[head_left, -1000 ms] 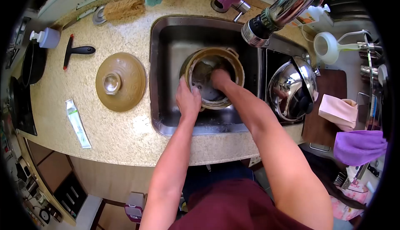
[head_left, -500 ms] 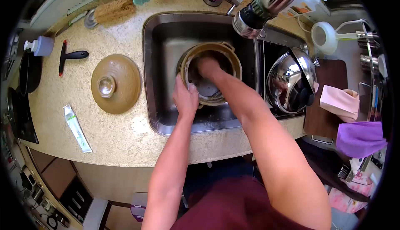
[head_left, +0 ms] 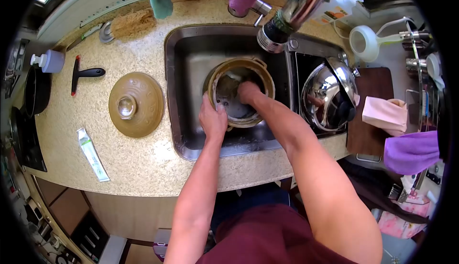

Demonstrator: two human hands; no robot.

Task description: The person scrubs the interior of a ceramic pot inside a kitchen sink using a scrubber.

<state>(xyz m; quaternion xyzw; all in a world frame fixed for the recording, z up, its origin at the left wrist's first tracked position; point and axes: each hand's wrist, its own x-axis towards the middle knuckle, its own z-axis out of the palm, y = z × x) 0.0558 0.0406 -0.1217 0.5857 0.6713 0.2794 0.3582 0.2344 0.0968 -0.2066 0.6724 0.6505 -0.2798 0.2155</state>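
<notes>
A brown clay pot (head_left: pixel 266 76) with small side handles sits in the sink, wet and greyish inside. My left hand (head_left: pixel 213 119) grips its near left rim, thumb over the edge and fingers down the outer wall. Deep in the pot, my right hand (head_left: pixel 248 93) is curled against the inner right side; whatever its fingers hold is hidden. The matching clay lid (head_left: pixel 148 102), knob upward, lies on the counter left of the sink.
The steel sink (head_left: pixel 191 49) surrounds the pot, and a faucet (head_left: pixel 272 35) hangs over its far right. A shiny metal lid (head_left: pixel 320 96) stands to the right. On the left counter are a tube (head_left: pixel 92 154), a squeegee (head_left: pixel 86 73) and a loofah (head_left: pixel 134 24).
My right hand has moved from the pot's middle toward its right side, uncovering more of the inside. My left hand keeps its hold on the rim. The view has shifted slightly.
</notes>
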